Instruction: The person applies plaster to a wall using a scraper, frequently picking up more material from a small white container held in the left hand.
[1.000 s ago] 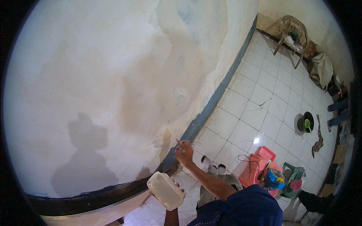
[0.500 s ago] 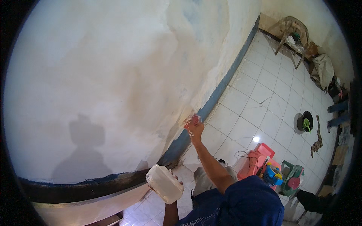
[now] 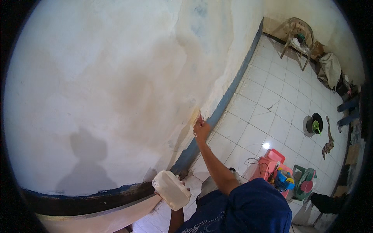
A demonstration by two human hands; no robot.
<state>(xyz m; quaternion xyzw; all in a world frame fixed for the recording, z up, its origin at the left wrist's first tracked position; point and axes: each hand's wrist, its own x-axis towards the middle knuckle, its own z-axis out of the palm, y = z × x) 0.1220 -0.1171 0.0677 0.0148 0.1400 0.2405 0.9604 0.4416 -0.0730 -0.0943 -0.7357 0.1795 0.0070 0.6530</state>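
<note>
My right hand [image 3: 200, 128] is closed on a small flat tool [image 3: 197, 116], reddish and pale, partly hidden by the fingers, against the white patched wall [image 3: 116, 85] just above its blue bottom band [image 3: 244, 73]. A pale, creamy patch of the wall shows beside the tool. Lower down, my left hand [image 3: 179, 184] holds a white rectangular plastic container [image 3: 171, 189], its fingers wrapped round the far side.
Pink plastic pieces [image 3: 276, 155], a blue container [image 3: 284, 179] and a green stool [image 3: 298, 186] stand at lower right on white tiles. Farther right are a bucket [image 3: 311, 125], a rag [image 3: 326, 148], a chair [image 3: 299, 39] and sacks [image 3: 330, 70]. A dark ledge [image 3: 89, 203] runs at lower left.
My right hand has moved up along the wall from above the lower band, bringing the tool onto the wall. My left hand with the container has shifted only slightly.
</note>
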